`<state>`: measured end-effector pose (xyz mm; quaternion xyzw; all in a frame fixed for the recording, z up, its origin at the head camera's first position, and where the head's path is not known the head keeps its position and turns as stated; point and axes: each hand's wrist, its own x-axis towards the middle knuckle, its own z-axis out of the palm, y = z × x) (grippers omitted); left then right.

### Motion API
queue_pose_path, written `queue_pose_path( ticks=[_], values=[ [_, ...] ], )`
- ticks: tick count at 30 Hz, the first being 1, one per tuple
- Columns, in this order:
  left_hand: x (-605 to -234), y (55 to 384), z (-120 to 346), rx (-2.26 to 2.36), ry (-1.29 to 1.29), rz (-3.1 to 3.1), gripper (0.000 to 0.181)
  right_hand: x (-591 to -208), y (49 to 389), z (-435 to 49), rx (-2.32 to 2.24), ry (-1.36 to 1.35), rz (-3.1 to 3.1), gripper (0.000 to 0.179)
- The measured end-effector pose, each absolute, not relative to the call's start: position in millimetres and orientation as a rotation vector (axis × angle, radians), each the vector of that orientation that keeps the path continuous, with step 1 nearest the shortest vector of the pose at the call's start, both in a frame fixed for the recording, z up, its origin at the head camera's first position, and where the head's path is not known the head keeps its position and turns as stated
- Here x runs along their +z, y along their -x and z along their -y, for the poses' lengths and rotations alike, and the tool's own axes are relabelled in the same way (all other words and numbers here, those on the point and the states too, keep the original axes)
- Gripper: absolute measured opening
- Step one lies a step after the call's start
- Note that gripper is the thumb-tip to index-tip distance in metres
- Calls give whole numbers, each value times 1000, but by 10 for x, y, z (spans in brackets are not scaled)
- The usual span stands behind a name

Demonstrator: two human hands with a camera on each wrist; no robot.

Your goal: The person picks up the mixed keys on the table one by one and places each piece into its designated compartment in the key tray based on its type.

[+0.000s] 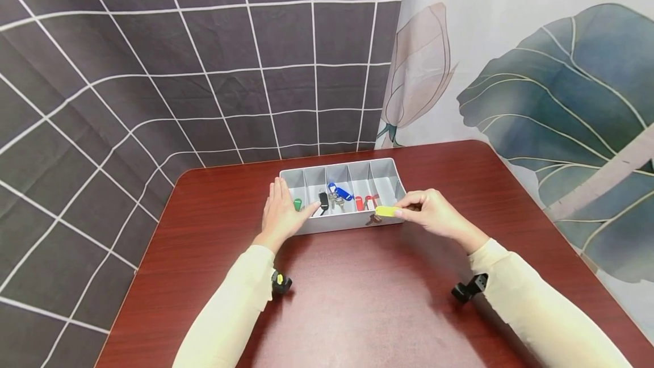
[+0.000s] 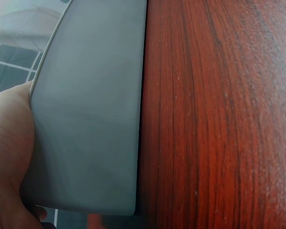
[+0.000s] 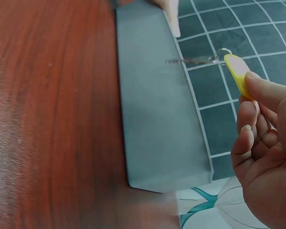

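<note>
A grey divided tray stands on the table. My left hand holds its left end, fingers along the side and thumb over the front rim. Between thumb and fingertips, my right hand pinches a yellow key tag; its key hangs from a ring in front of the tray's right half. Inside the tray, from left to right, lie a green key tag, a black key tag, blue key tags with keys, and red key tags, each colour in its own compartment.
The tray sits near the back of a reddish-brown wooden table. Behind it hangs a dark cloth with a white grid, and a curtain with a leaf print is at the right. Each sleeve has a black wrist camera.
</note>
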<state>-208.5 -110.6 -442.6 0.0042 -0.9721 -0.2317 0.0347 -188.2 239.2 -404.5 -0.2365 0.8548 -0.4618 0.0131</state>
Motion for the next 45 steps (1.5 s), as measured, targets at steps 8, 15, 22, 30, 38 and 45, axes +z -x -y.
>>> queue_pose_path(
  ticks=[8,15,22,30,38,45],
  values=[
    [-4434,2089,1114,-707,-12,2983,121,-3815,1886,-2441,-1469,751,-2736,10],
    [-4430,2086,1114,-705,-7,2981,120,-3878,2028,-2623,-1527,659,-2739,17],
    [-4419,2087,1110,-710,-16,2988,121,-3892,2088,-2708,-1538,554,-2781,19],
    [-4428,2085,1110,-727,-29,2996,121,-3713,1995,-2636,-1535,458,-2803,19],
    [-4448,2100,1115,-706,-21,2990,121,-3891,2082,-2693,-1614,391,-2736,25],
    [-4450,2100,1115,-685,-15,2989,122,-4207,2259,-2775,-1655,382,-2698,30]
  ],
)
